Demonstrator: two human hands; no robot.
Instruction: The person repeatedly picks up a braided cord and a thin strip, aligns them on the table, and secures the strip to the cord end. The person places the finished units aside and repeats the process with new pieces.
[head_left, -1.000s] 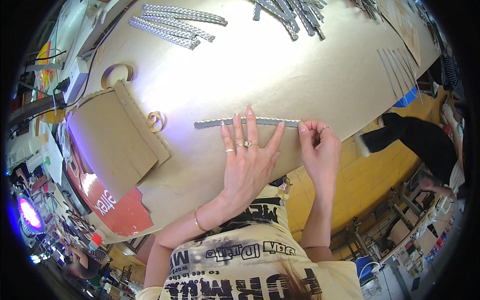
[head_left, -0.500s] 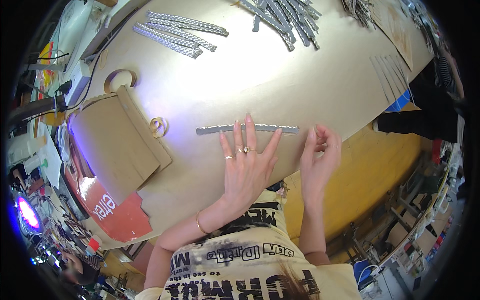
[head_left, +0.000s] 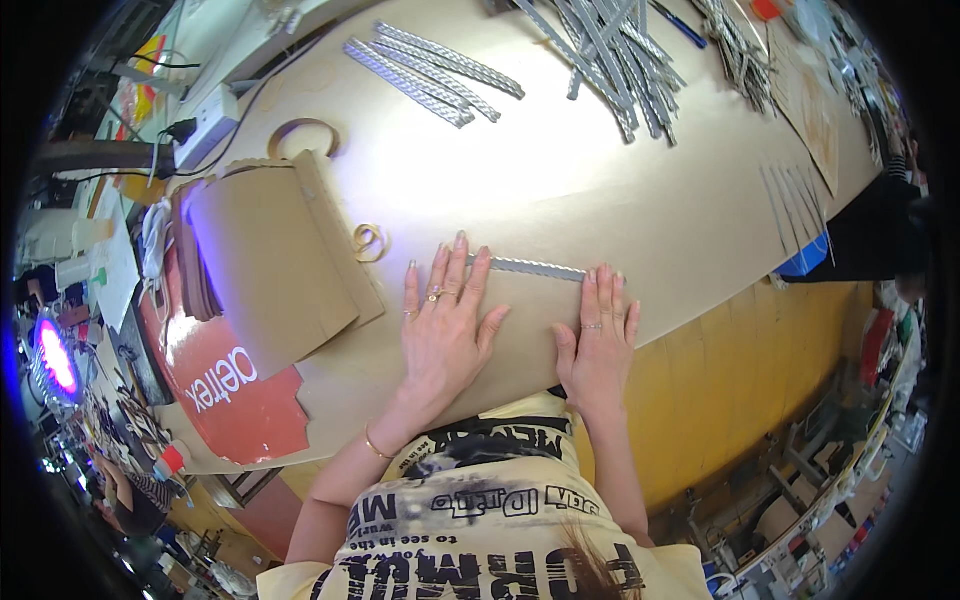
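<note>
A narrow grey strip with a silvery braided edge [head_left: 530, 267] lies flat on the paper-covered table in front of me. Flat fingers of my left hand [head_left: 443, 325] press on its left end and hide it. At the strip's other end rests my right hand [head_left: 600, 345], its fingers extended and lying over the tip. Both hands are open, palms down, and neither grips the strip. Only the middle of the strip shows between them.
Braided silver strips [head_left: 430, 75] lie at the back, with a larger pile of grey strips [head_left: 625, 60] right of them. Brown card sheets [head_left: 275, 260], a tape ring [head_left: 305, 130] and a small tape coil [head_left: 369, 242] sit to the left. Thin strips [head_left: 795, 210] lie near the right edge.
My right hand has come down from beside the strip onto its right end. The left hand has slid from the strip's middle to its left end. The view has shifted somewhat.
</note>
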